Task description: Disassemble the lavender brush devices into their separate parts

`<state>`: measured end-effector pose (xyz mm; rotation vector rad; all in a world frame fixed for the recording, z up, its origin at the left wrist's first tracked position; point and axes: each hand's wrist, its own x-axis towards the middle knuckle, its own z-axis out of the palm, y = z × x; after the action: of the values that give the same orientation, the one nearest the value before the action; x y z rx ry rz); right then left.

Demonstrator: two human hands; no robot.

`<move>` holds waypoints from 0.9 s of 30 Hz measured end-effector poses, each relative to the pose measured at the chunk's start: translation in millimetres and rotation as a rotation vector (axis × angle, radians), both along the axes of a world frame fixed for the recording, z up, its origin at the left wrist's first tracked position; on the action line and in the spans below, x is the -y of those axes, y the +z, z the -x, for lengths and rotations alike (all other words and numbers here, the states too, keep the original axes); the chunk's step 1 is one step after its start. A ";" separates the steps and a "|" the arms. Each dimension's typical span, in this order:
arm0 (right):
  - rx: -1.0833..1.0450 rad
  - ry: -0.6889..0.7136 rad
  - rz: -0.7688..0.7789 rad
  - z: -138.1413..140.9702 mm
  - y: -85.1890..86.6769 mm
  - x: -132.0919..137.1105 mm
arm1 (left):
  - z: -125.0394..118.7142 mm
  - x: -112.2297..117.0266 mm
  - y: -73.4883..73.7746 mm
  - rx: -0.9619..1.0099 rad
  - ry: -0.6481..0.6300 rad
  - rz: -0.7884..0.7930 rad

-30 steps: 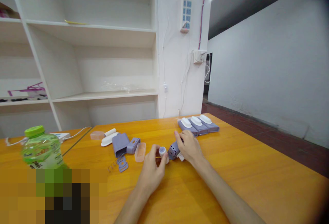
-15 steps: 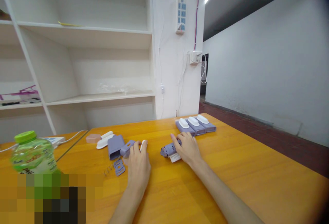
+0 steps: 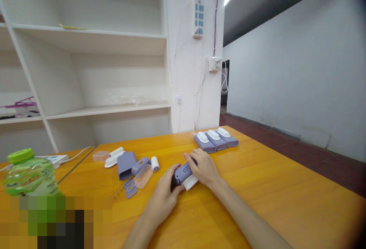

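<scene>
My right hand [image 3: 203, 167] is closed over the far right end of a purple cleaning brush [image 3: 184, 174] with perforations and white bristles pointing down. My left hand [image 3: 164, 195] curls its fingers and thumb round the brush's near left end, so both hands hold it just above the table. Left of my hands lie a white cylinder [image 3: 154, 163], a clear pinkish cover [image 3: 143, 176], a purple oval-ended part [image 3: 141, 166] and a purple rectangular sleeve [image 3: 127, 165]. Closer to me are a flat purple plate [image 3: 130, 188] and a metal spring [image 3: 118, 192].
Three purple cases with white oval tops [image 3: 214, 135] stand side by side at the table's back right. White parts [image 3: 114, 157] and a pink translucent piece [image 3: 101, 156] lie at back left. A green-capped bottle [image 3: 30, 174] and a power strip [image 3: 57, 160] are far left.
My left hand has let go of the white cylinder, now standing on the table, and moved right to take the brush's left end. My right hand stays on the brush.
</scene>
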<state>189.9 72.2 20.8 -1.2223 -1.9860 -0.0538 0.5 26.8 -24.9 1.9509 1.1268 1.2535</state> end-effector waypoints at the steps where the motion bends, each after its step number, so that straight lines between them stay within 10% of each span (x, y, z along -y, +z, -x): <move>1: -0.018 0.016 0.005 -2.2 1.1 -0.3 | 0.0 -0.5 2.3 0.066 -0.020 0.032; 8: -0.122 0.096 0.074 -13.5 4.8 -4.4 | -6.8 -7.8 12.0 0.620 -0.115 0.385; 27: -0.159 -0.133 0.264 25.2 -15.7 4.1 | -10.7 -10.0 4.6 0.755 -0.055 0.379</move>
<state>164.7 68.1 5.1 -1.4774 -1.8128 0.2391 11.2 36.8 -20.4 1.0677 0.8215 1.4355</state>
